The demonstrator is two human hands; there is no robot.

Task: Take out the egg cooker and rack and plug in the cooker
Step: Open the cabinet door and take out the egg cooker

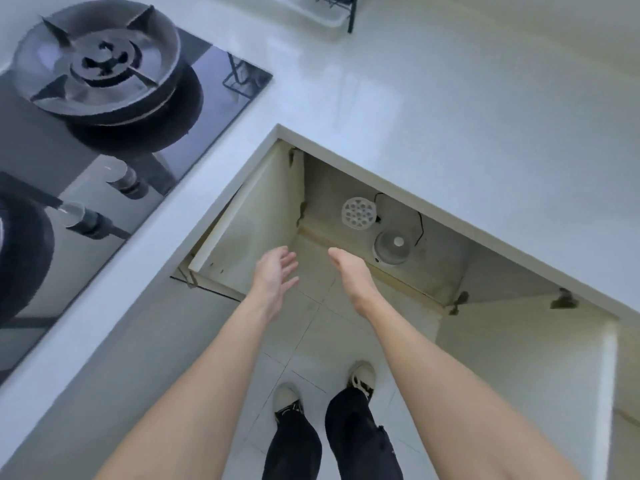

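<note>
The round white egg cooker sits on the floor of the open lower cabinet, its black cord trailing behind it. Just to its left, a white perforated round rack leans at the cabinet's back. My left hand hovers in front of the cabinet opening, fingers spread and empty. To its right, my right hand is stretched toward the cooker, fingers together, holding nothing. Both hands are short of the cooker and touch nothing.
White countertop wraps around the corner above the cabinet. A black glass gas hob with burner and knobs lies on the left. Cabinet doors stand open left and right. A black wire dish rack stands at the back. My feet stand on tiled floor.
</note>
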